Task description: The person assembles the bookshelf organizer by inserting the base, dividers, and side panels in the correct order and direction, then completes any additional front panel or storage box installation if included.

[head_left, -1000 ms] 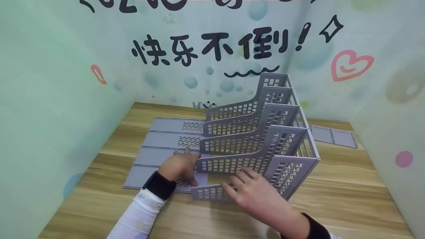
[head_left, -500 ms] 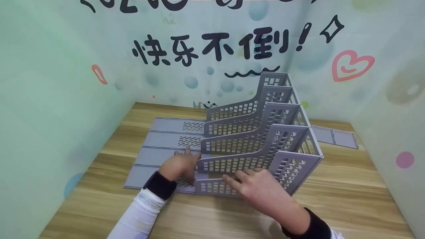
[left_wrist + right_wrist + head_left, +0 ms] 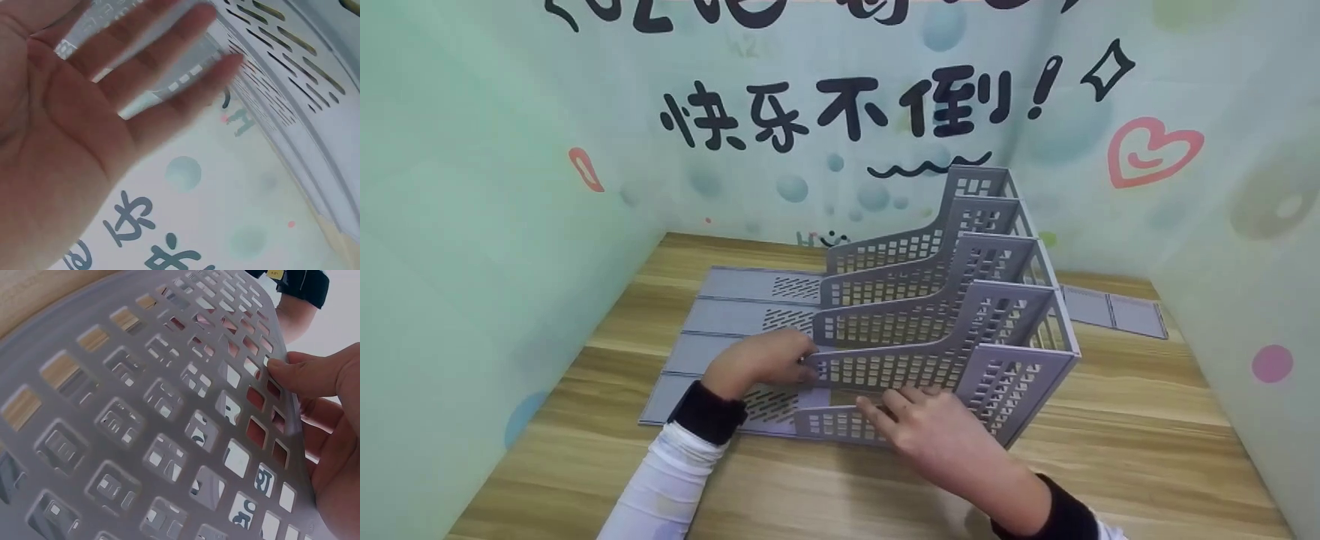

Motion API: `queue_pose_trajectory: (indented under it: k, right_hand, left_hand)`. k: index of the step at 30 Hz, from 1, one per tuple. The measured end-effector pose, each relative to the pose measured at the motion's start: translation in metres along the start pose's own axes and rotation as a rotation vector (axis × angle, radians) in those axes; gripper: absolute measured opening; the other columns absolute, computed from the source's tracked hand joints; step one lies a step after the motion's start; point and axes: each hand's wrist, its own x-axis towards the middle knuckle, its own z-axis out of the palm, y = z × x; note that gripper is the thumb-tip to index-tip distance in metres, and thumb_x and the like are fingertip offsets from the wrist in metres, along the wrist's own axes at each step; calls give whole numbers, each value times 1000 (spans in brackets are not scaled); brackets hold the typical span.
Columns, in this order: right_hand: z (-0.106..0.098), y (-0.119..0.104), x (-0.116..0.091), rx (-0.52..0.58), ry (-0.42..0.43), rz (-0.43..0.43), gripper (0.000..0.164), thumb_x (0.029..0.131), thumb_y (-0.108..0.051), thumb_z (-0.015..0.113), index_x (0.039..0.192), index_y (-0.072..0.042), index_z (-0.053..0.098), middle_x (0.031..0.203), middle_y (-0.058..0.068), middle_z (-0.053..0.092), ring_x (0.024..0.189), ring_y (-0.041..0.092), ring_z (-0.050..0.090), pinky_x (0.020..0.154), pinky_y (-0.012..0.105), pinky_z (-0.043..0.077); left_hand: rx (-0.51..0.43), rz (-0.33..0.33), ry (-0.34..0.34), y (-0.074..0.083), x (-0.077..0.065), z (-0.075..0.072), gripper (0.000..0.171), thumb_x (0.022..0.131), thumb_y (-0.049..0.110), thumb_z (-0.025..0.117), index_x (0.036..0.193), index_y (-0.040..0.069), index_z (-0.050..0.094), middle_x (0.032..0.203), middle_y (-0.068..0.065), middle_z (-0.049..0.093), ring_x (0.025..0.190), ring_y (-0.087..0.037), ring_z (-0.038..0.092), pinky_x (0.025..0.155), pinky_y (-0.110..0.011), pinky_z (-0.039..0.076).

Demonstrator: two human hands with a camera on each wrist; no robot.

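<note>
A grey plastic file holder with upright perforated walls stands mid-table in the head view. My right hand grips the top edge of its nearest side panel, thumb on one face and fingers over the other, as the right wrist view shows of that lattice panel. At the low front end of the neighbouring divider, my left hand pinches the edge; its thumb is hidden from the head. In the left wrist view, several fingers of the left hand reach toward the slotted base.
Flat grey base sections with slots extend left from under the dividers. Behind the holder to the right lies a loose grey panel on the wooden table. Printed cloth walls enclose the table at the back and sides.
The nearest panel's front end has swung up and inward toward the base with my right hand. My left hand has shifted from spreading over the base to the neighbouring divider's front end.
</note>
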Motion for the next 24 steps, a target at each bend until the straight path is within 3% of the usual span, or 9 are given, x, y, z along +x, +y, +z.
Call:
queue_pose_trajectory:
  k: [4, 11, 16, 20, 24]
  right_hand:
    - [-1, 0, 0, 8, -8, 0, 37, 94, -20, 72, 131, -20, 76, 94, 2, 73, 80, 19, 73, 59, 30, 59]
    - [0, 1, 0, 3, -9, -5, 36, 96, -19, 69, 132, -19, 76, 96, 3, 75, 81, 19, 74, 61, 31, 61]
    - [-1, 1, 0, 7, -6, -3, 38, 95, -18, 72, 132, -19, 75, 96, 3, 74, 81, 20, 74, 59, 31, 61]
    - [0, -1, 1, 13, -5, -6, 39, 93, -18, 74, 132, -19, 76, 94, 2, 73, 78, 18, 73, 56, 30, 59]
    - [2, -2, 2, 16, 2, -8, 39, 93, -18, 74, 132, -18, 76, 93, 2, 71, 76, 17, 73, 54, 29, 57]
  left_hand:
    - [-29, -5, 1, -2, 2, 3, 11, 98, 19, 74, 101, 9, 78, 86, -3, 74, 72, -15, 63, 76, -38, 60]
    - [-52, 8, 16, -3, 8, 9, 15, 98, 16, 74, 111, 9, 77, 98, -7, 78, 84, -20, 69, 88, -44, 62]
    - [3, -73, 43, -6, 8, 7, 31, 84, -4, 73, 112, 8, 77, 102, -8, 77, 91, -25, 70, 91, -46, 63]
    - [62, -160, 129, -9, 8, 4, 51, 78, -11, 69, 125, 9, 73, 127, -12, 67, 111, -29, 68, 100, -47, 61]
    - [66, -136, 206, -8, 15, 4, 64, 81, -9, 68, 142, 6, 63, 155, -16, 53, 137, -35, 59, 117, -50, 52]
